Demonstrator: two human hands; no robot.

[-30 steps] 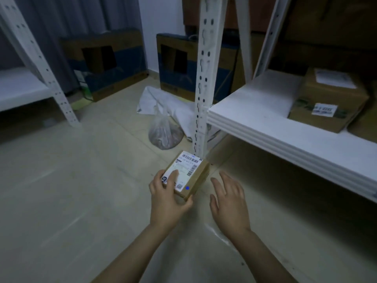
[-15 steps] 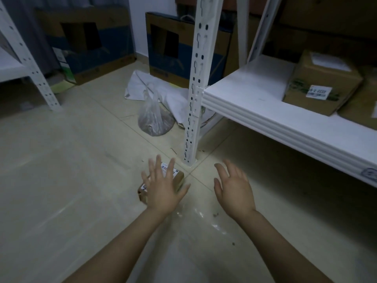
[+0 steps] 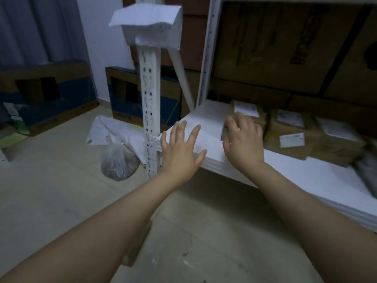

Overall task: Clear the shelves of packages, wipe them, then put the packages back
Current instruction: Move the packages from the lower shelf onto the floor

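Several brown cardboard packages with white labels stand on the white lower shelf (image 3: pixel 206 135). The leftmost package (image 3: pixel 247 110) sits at the shelf's left end, with a second package (image 3: pixel 289 132) and a third package (image 3: pixel 338 141) to its right. My right hand (image 3: pixel 243 144) is in front of the leftmost package, its fingers loosely spread over the near side and holding nothing. Over the shelf's front left corner my left hand (image 3: pixel 181 153) is spread flat and empty. A small brown box (image 3: pixel 133 253) lies on the floor, mostly hidden under my left forearm.
A white perforated post (image 3: pixel 150 119) stands at the shelf's corner, with a paper-wrapped upper shelf end (image 3: pixel 152 25) above. A plastic bag (image 3: pixel 118 162) and white sheets (image 3: pixel 106 129) lie on the floor. Large cardboard boxes (image 3: pixel 275 48) fill the back; blue-brown boxes (image 3: pixel 47 97) lean on the wall.
My left hand set the small box on the floor and let go. Both hands then rose from the floor to the lower shelf, the right one reaching the leftmost package.
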